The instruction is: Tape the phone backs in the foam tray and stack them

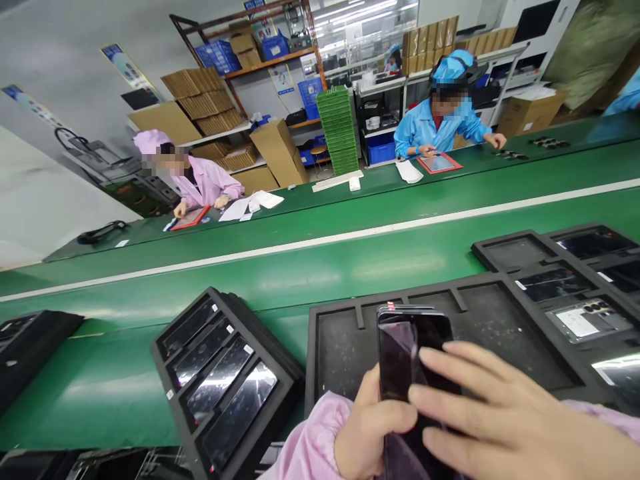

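In the head view, your left hand (367, 427) holds a glossy black rectangular phone (397, 353) upright, its thumb across the edge of the screen and its fingers partly hidden behind. The phone's top edge shows more than one layer; you cannot tell from here whether a second piece lies behind it. Your right hand (505, 413) is spread wide, holding nothing, its fingertips over the screen; whether they all touch the glass is hard to tell.

The phone is in front of you, above a black foam tray (343, 353) with shallow rectangular compartments. To your left, a slanted stack of black foam trays (291, 381) bears four glossy dark phones (233, 380) in a row. To your right, more dark phones sit in compartments, and one silver-edged phone (613, 325) lies with its camera side up, a white label on it.

All this rests on a long green work surface (375, 267) crossed by a white strip (350, 235). Beyond it, a person in a pink coat (213, 177) bends over a red-framed panel (193, 218), and a person in a light blue coat (417, 127) sits at another red-framed flat panel (440, 163).
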`<state>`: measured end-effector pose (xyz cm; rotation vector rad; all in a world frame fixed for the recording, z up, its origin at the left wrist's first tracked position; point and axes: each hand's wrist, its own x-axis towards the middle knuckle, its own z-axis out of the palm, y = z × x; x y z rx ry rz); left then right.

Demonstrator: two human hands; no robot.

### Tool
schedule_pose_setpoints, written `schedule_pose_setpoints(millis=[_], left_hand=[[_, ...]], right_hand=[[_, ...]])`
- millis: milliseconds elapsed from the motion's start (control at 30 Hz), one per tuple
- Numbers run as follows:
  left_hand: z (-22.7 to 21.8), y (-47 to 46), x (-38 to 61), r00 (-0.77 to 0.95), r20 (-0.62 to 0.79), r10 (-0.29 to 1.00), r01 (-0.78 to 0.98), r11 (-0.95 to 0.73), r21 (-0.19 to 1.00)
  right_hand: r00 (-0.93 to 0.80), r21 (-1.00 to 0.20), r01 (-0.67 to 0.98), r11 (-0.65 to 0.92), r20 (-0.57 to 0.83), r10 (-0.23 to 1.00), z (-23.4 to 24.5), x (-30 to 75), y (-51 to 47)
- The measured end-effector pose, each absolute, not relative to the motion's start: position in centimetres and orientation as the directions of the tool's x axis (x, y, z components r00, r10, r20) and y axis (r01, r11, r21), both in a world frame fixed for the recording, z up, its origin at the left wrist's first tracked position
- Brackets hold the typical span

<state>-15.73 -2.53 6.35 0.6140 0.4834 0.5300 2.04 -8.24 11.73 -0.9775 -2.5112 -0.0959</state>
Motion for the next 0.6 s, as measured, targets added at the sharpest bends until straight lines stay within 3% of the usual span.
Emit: schedule_pose_setpoints(millis=[133, 300, 467, 600], left_hand=[[6.2, -2.6, -14.6, 0.694, -0.302, 0.654, -0.403, 0.7, 0.59], [6.4, -2.1, -13.8, 0.587, -0.447, 0.675, -0.421, 0.726, 0.544], [6.4, -2.0, -13.9, 0.55, -0.555, 0.624, -0.364, 0.777, 0.513], [6.5, -2.3, -14.4, 0.495, -0.492, 0.717, -0.385, 0.688, 0.615]], right_hand=[[-0.325, -0.191, 0.812, 0.552, 0.637, 0.699, 9.7, 2.2, -7.1], [-0.086, -0.325, 0.868, 0.375, 0.646, 0.759, 7.8, 1.4, -4.8], [-0.105, -0.272, 0.892, 0.362, 0.653, 0.75, 7.8, 0.8, -5.0], [-0.279, -0.23, 0.803, 0.55, 0.67, 0.688, 8.8, 0.0, -6.8]])
